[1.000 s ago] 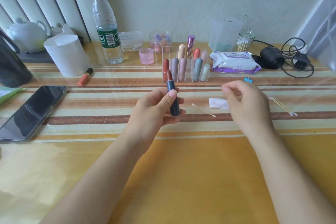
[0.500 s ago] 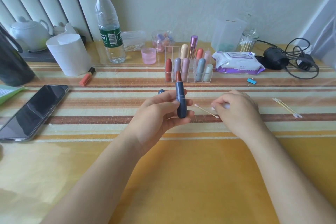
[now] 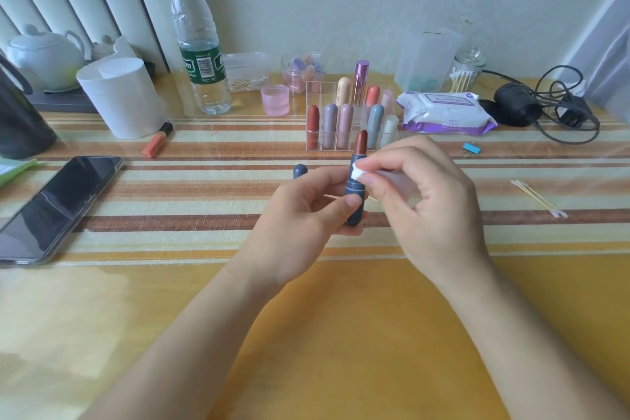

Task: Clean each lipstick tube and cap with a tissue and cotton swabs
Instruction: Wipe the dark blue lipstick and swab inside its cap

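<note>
One phone (image 3: 58,204) flat far left | blue cap (image 3: 300,171) just behind left hand (image 3: 306,211) | left hand grips dark blue lipstick tube (image 3: 356,187) upright above table, red bullet exposed | right hand (image 3: 426,201) pinches white tissue (image 3: 357,174) against tube's upper rim | cotton swabs (image 3: 538,198) lying well right

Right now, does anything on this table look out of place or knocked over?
One orange lip tube lies flat beside the white cup, apart from the clear organizer where the others stand upright. Nothing looks spilled or damaged.
</note>
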